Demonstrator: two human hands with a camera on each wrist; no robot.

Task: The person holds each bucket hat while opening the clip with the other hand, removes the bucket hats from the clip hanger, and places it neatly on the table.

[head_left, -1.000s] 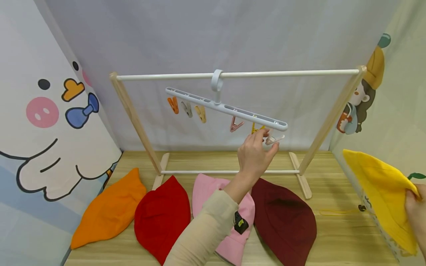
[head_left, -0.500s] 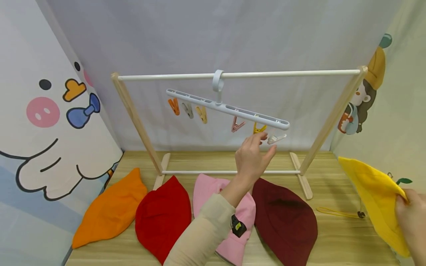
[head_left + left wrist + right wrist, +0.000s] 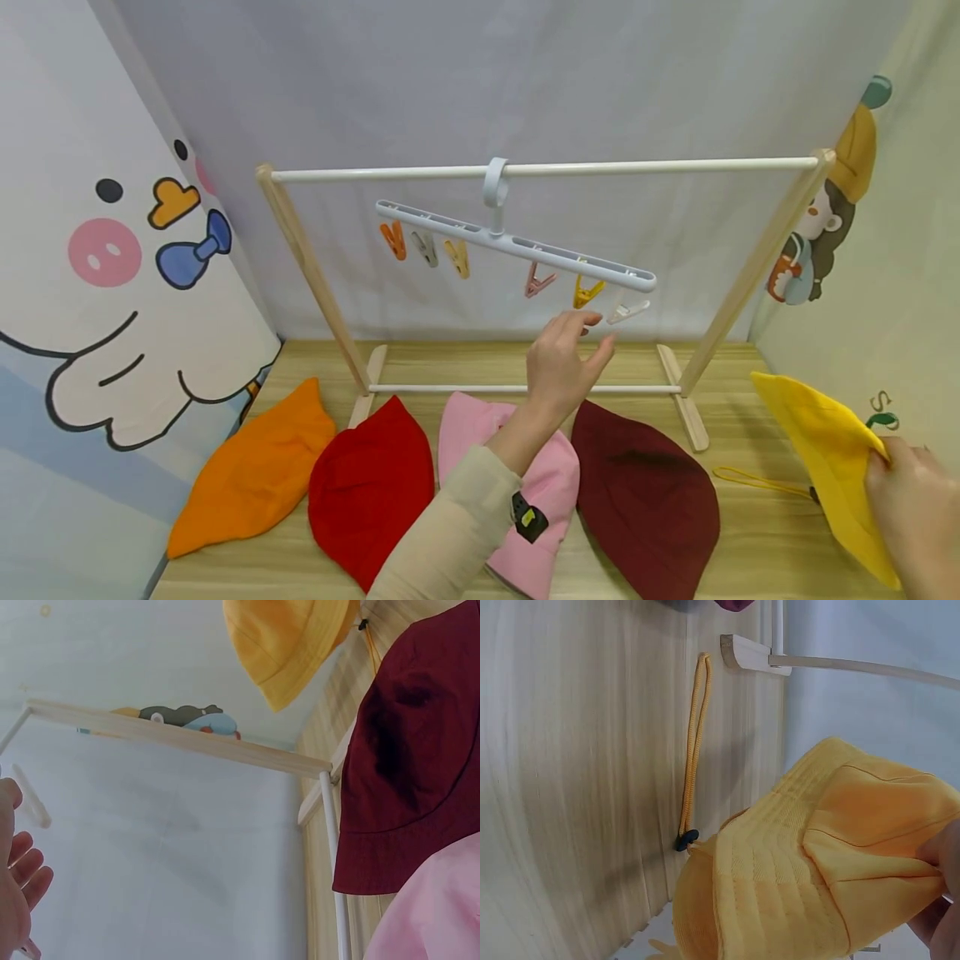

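My left hand (image 3: 562, 367) is raised below the right end of a white clip hanger (image 3: 517, 247), thumb and fingers apart and nothing between them. Just above its fingertips dangle a white clip (image 3: 628, 312) and a yellow clip (image 3: 587, 293). On the right, my right hand (image 3: 911, 496) grips a yellow bucket hat (image 3: 828, 462) by its crown. The right wrist view shows that cloth bunched between thumb and fingers, with the brim (image 3: 757, 892) turned toward the table. From the hat a yellow cord (image 3: 694, 750) with a black toggle (image 3: 686, 840) trails down.
Orange (image 3: 255, 475), red (image 3: 371, 492), pink (image 3: 551, 475) and maroon (image 3: 645, 500) bucket hats lie in a row on the wooden table (image 3: 757, 550). Behind them stands a rack with a white rail (image 3: 645, 167). More clips, including an orange clip (image 3: 393, 240), hang along the hanger's left half.
My left hand has let go of the white clip and drawn down and slightly left. My right hand has carried the yellow hat leftward and lower.
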